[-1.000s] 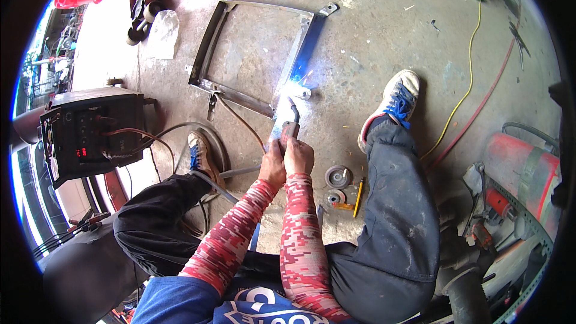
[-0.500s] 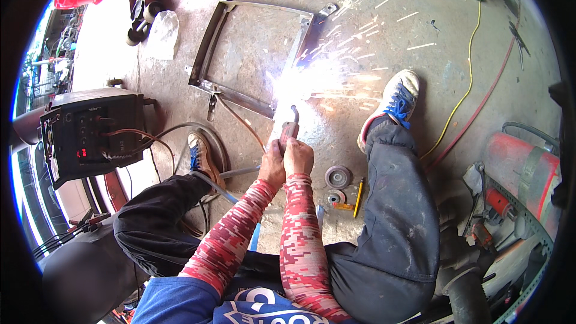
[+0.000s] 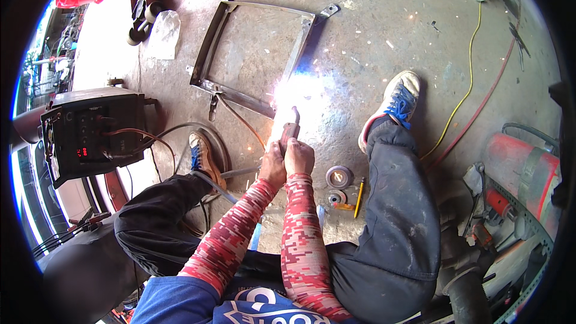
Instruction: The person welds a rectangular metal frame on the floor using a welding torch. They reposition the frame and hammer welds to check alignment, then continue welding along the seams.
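Observation:
Both my hands are closed together on a MIG welding torch (image 3: 290,130). My right hand (image 3: 299,157) wraps the handle, and my left hand (image 3: 273,165) is pressed against it, its fingertips partly hidden. The curved neck of the torch points away from me, toward the near right corner of a square metal frame (image 3: 264,6) on the concrete floor. A blinding white-blue glare sits at that corner and hides the joint and the torch tip. A brown cable (image 3: 240,119) runs from the frame's near bar toward my hands.
A black welding machine (image 3: 90,135) with thick cables stands at left. Between my feet lie grinding discs (image 3: 338,177) and a yellow pencil (image 3: 359,198). A yellow cord (image 3: 474,54) and red hose (image 3: 498,87) cross the right floor. A red tank (image 3: 522,168) and tools sit at right.
The long spray of sparks to the upper right has shrunk to a few scattered specks. The glare remains at the frame's corner, and my hands and the torch have hardly moved.

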Motion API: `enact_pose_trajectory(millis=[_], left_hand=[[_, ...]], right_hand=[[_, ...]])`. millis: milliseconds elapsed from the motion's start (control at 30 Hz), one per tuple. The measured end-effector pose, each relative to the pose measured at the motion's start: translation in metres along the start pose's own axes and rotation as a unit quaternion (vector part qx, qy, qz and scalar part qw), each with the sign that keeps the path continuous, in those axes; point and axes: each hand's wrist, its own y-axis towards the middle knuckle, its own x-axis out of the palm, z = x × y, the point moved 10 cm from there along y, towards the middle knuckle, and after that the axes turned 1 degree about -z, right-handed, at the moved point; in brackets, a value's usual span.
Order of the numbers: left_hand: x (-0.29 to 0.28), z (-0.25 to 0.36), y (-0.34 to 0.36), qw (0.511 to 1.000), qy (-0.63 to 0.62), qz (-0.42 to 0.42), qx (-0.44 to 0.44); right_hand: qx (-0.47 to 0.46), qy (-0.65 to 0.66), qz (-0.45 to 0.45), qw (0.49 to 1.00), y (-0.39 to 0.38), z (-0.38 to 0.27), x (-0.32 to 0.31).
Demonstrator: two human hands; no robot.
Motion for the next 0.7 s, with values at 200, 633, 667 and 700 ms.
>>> enact_pose_trajectory(millis=[200,633,667,700], left_hand=[[0.001,0.005,-0.001,1.0,-0.001,-0.027,-0.005],[-0.004,0.003,-0.009,0.998,-0.002,-0.035,-0.051],[-0.005,0.004,-0.009,0.998,-0.002,-0.031,-0.049],[-0.006,0.005,-0.008,0.999,-0.003,-0.027,-0.046]], right_hand=[[-0.023,0.002,0.037,0.999,0.0,-0.003,-0.004],[0.0,-0.013,0.007,1.0,0.005,0.013,0.003],[0.005,-0.022,0.008,1.0,0.002,0.01,0.001],[0.01,-0.032,0.01,0.999,0.001,0.007,-0.001]])
